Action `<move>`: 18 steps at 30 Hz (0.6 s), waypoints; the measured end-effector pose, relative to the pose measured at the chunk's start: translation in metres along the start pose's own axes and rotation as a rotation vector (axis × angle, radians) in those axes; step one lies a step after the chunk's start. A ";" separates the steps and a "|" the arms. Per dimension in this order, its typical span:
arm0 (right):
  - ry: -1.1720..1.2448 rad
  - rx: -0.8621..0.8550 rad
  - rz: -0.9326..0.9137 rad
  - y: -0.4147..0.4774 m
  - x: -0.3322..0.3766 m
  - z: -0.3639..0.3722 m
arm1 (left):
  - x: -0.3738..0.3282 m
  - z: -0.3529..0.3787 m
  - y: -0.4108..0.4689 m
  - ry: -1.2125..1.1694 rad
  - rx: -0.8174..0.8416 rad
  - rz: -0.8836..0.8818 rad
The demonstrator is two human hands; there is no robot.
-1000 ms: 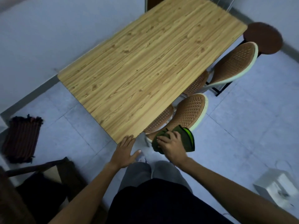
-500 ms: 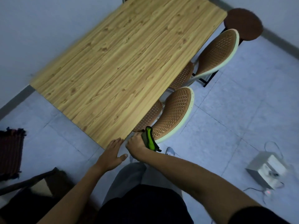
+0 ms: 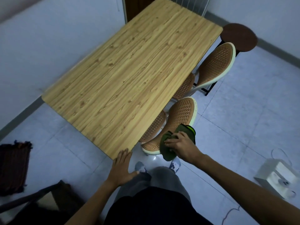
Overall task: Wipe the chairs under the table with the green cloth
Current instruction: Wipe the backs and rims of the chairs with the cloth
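Two chairs with brown woven backs and cream rims are tucked under the right side of the wooden table [image 3: 129, 75]. The near chair [image 3: 181, 114] stands just ahead of me, the far chair [image 3: 215, 65] beyond it. My right hand [image 3: 181, 146] presses the green cloth [image 3: 167, 148] against the lower near edge of the near chair's back. The cloth's bright green hem shows behind my knuckles. My left hand [image 3: 121, 168] rests flat, fingers spread, on the table's near corner.
A round dark brown stool [image 3: 238, 38] stands past the far chair. On the floor at the right sits a white box-shaped appliance [image 3: 276, 176] with a cord. A dark striped mat [image 3: 13, 166] lies at the left, with dark furniture [image 3: 40, 197] at the lower left.
My right hand has moved the cloth from the chair's left edge by the table back rightward along the chair back's lower rim. My left hand stays on the table corner.
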State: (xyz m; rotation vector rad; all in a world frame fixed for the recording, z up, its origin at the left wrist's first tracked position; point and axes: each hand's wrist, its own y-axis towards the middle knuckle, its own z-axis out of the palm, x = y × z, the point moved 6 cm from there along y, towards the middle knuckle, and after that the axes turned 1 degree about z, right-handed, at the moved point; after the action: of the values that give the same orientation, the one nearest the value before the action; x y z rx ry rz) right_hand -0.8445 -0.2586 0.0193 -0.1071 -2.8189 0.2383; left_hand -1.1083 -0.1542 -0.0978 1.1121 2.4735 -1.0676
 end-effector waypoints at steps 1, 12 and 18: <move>-0.007 -0.025 -0.004 0.000 0.012 0.004 | 0.000 -0.001 0.000 0.006 -0.003 -0.007; -0.284 0.301 -0.014 0.053 0.102 0.062 | -0.013 -0.014 0.001 0.010 -0.036 -0.047; -0.262 0.186 -0.195 0.030 0.076 0.053 | -0.024 -0.011 0.005 -0.026 -0.087 -0.118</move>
State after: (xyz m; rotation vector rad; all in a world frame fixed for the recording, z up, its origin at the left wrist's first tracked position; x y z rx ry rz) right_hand -0.9318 -0.2299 -0.0133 0.2572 -3.0187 0.4989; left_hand -1.0876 -0.1577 -0.0811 0.9313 2.5663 -0.9877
